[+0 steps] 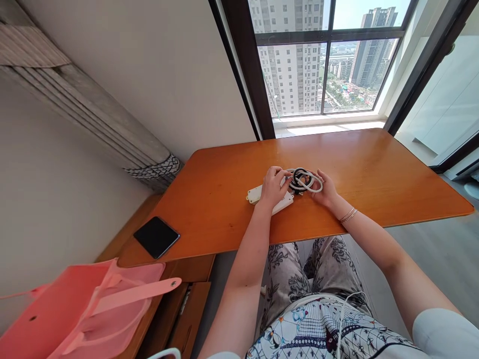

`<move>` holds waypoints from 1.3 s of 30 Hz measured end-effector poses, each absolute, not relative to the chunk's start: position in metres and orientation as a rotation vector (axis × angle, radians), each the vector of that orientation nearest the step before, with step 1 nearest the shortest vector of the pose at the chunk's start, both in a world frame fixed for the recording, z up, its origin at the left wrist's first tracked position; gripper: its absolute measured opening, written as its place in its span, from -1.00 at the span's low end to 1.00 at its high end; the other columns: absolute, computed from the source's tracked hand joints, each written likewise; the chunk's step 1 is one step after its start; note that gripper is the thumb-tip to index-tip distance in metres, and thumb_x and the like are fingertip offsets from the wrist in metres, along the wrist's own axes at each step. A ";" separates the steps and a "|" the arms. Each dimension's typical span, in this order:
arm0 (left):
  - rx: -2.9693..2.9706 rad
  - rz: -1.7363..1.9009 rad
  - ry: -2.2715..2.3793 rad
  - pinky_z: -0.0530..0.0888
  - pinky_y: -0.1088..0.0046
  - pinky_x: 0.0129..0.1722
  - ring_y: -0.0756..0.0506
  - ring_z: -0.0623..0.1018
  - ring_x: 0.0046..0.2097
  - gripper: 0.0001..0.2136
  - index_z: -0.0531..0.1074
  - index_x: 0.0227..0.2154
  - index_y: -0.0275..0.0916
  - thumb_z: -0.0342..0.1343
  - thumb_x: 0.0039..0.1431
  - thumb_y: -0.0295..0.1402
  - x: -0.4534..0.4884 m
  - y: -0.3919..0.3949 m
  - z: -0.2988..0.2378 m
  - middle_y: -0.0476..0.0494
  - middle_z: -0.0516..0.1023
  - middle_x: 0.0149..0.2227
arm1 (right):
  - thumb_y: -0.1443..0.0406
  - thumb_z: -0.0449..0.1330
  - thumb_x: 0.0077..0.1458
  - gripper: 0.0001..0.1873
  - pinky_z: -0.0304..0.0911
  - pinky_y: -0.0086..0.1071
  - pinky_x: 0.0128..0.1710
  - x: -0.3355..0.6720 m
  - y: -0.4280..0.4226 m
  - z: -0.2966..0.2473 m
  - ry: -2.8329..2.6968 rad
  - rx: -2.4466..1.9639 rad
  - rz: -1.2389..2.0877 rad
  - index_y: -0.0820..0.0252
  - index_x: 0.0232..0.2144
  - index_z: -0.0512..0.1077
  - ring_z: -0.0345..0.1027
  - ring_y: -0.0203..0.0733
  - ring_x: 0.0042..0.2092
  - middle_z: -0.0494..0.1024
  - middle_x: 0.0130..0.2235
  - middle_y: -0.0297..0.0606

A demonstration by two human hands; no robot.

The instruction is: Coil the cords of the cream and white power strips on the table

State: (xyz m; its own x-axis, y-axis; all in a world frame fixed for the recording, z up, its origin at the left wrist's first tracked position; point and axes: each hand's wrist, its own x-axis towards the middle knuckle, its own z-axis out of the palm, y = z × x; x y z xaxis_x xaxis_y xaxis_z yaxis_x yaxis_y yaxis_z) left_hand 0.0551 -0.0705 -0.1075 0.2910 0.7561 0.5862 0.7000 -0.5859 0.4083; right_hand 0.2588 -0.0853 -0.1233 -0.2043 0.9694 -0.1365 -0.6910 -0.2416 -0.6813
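Observation:
A coil of white cable (318, 187) is bunched with a black cable (298, 180) over the middle of the wooden table (224, 199). My right hand (325, 192) is closed around the right side of the white loops. On the other side, my left hand (274, 185) has its fingers bent, thumb and forefinger pinched at the left end of the coil. Beneath my left hand and forearm lie white power strips, one end (255, 195) showing to the left and another part (283, 204) to the right. The hand hides the part between them.
A black phone or small tablet (156, 237) lies at the table's left. A pink bag or case (86, 304) with a strap is at the lower left, beside a wooden drawer unit (192, 314). Behind the table are a window (329, 36) and a tied curtain (93, 114).

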 end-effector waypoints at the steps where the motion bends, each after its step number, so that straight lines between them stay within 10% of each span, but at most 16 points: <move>1: 2.457 1.189 1.408 0.41 0.21 0.08 -0.21 0.45 0.02 -0.83 0.51 -0.15 -0.16 0.11 0.26 -0.29 0.055 -0.071 -0.107 -0.22 0.40 -0.09 | 0.06 0.15 0.20 -0.70 0.40 -0.34 -0.35 0.259 -0.086 -0.123 -0.590 -0.658 1.727 0.13 -0.23 0.51 0.46 -0.18 -0.31 0.63 -0.28 -0.26; 22: 1.848 1.709 1.762 0.48 0.26 -0.03 -0.14 0.51 -0.13 -0.90 0.53 -0.30 -0.21 0.11 0.25 -0.40 0.041 -0.048 -0.117 -0.20 0.42 -0.20 | 0.03 0.25 0.08 -0.67 -0.03 -0.46 -0.58 0.252 -0.090 -0.119 -0.697 -0.634 1.686 0.07 -0.20 0.40 0.28 -0.24 -0.42 0.52 -0.36 -0.33; 39: 1.746 1.795 1.877 0.44 0.20 0.05 -0.18 0.49 -0.05 -0.90 0.50 -0.28 -0.22 0.07 0.27 -0.39 0.026 -0.042 -0.122 -0.25 0.41 -0.15 | 0.18 0.45 -0.22 -0.46 0.23 -0.44 -0.49 0.243 -0.095 -0.117 -0.806 -0.764 1.528 0.03 -0.19 0.32 0.36 -0.30 -0.40 0.52 -0.33 -0.44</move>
State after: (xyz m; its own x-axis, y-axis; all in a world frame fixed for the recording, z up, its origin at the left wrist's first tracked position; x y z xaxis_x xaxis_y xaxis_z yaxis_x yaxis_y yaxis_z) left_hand 0.0264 -0.0417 -0.1216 -0.3775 0.6763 0.6325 0.6623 -0.2803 0.6949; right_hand 0.2434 -0.0952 -0.1175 -0.0983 0.9949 -0.0242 -0.5420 -0.0739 -0.8371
